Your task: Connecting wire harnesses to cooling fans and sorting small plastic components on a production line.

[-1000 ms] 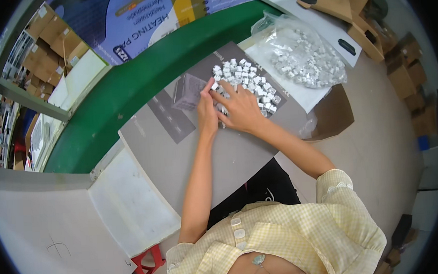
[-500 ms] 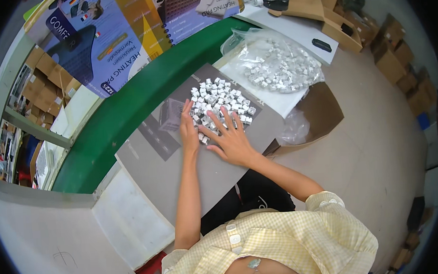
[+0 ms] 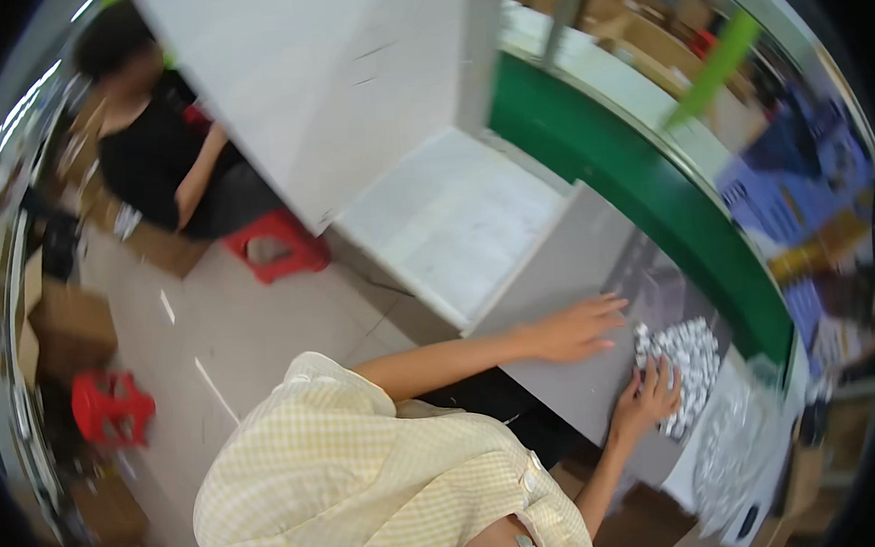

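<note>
A heap of small white blocky plastic parts [image 3: 698, 348] lies on a grey board [image 3: 549, 292] toward the right of the head view. My right hand [image 3: 651, 398] rests on the heap's near edge with its fingers spread. Just left of the heap my left hand [image 3: 576, 329] hovers or lies over the board, fingers stretched out, and I see nothing in it. A greyish see-through packet [image 3: 662, 293] sits beyond the heap. The picture is somewhat blurred, so what lies under my right fingers is hidden.
A clear bag of similar white parts [image 3: 734, 446] is at the lower right. Beyond the board runs a green strip [image 3: 589, 124]; a white panel [image 3: 455, 227] adjoins it. Far left, a person in black [image 3: 165, 160] sits on a red stool [image 3: 278, 245]; another red stool [image 3: 113, 407] stands nearer.
My view has swung to the left, bringing the seated person and stools into sight. My left hand has come away from the heap's side; my right hand stays at the heap.
</note>
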Demonstrator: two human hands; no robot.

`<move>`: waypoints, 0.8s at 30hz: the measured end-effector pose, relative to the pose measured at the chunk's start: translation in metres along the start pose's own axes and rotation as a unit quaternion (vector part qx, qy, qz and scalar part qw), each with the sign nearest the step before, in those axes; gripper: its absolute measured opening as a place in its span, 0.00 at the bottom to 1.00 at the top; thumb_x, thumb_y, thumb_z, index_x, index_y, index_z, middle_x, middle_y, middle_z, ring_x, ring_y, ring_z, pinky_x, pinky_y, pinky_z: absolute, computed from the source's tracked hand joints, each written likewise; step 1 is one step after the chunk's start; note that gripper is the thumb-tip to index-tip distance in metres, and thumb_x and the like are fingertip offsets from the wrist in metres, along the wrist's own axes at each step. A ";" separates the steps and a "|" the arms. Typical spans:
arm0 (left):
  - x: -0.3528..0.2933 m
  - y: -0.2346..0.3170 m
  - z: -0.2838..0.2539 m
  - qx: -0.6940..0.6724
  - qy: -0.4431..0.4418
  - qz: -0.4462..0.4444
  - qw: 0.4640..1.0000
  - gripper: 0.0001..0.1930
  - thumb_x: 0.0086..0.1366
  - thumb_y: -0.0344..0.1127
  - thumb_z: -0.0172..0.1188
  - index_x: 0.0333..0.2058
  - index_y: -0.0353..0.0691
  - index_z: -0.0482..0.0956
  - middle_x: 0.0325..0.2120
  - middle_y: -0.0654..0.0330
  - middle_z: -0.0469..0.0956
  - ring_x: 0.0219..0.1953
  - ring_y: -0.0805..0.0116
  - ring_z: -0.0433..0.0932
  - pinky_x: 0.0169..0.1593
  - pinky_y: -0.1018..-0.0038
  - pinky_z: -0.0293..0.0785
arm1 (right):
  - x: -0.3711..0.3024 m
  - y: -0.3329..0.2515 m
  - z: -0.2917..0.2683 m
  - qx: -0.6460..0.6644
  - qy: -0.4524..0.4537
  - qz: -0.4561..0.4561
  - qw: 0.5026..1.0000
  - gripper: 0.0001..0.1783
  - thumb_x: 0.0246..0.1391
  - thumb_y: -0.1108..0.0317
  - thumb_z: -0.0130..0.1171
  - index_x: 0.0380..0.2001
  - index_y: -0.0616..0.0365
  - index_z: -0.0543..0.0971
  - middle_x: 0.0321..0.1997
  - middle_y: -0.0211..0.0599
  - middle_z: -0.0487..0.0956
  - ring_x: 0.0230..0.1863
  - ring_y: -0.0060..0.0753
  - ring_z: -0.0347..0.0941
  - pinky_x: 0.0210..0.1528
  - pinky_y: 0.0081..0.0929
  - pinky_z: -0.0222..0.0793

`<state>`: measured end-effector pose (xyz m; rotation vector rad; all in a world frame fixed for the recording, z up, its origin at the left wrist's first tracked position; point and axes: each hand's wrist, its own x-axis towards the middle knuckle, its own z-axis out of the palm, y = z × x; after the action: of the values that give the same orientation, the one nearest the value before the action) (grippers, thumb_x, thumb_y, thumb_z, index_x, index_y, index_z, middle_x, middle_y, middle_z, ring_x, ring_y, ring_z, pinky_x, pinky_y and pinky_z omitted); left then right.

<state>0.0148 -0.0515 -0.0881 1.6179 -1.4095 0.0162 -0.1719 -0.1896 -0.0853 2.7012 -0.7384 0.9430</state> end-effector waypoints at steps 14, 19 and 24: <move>-0.176 -0.028 -0.217 0.028 0.390 -0.379 0.839 0.21 0.68 0.44 0.57 0.19 0.35 0.78 0.12 0.61 0.75 0.15 0.76 0.71 0.23 0.76 0.66 | 0.009 -0.005 0.003 0.066 0.048 -0.080 0.993 0.13 0.61 0.71 0.55 0.47 0.60 0.80 0.46 0.40 0.79 0.50 0.46 0.70 0.55 0.42 0.62; -0.157 -0.036 -0.211 -0.032 0.422 -0.338 0.841 0.22 0.68 0.39 0.55 0.15 0.33 0.74 0.12 0.63 0.72 0.16 0.77 0.68 0.23 0.77 0.61 | 0.007 -0.005 0.005 0.075 0.060 -0.124 0.988 0.11 0.59 0.73 0.58 0.44 0.63 0.79 0.47 0.42 0.79 0.50 0.47 0.72 0.54 0.43 0.63; -0.186 -0.054 -0.235 -0.016 0.726 -0.121 0.677 0.28 0.73 0.41 0.46 0.10 0.40 0.67 0.09 0.65 0.65 0.13 0.77 0.62 0.19 0.78 0.55 | 0.005 -0.012 0.004 0.107 0.045 -0.171 0.978 0.11 0.58 0.75 0.58 0.43 0.65 0.77 0.46 0.46 0.78 0.49 0.49 0.72 0.54 0.43 0.63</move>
<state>0.1219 0.2331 -0.0981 1.1044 0.0791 0.9129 -0.1601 -0.1823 -0.0860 2.8130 -0.1492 1.0975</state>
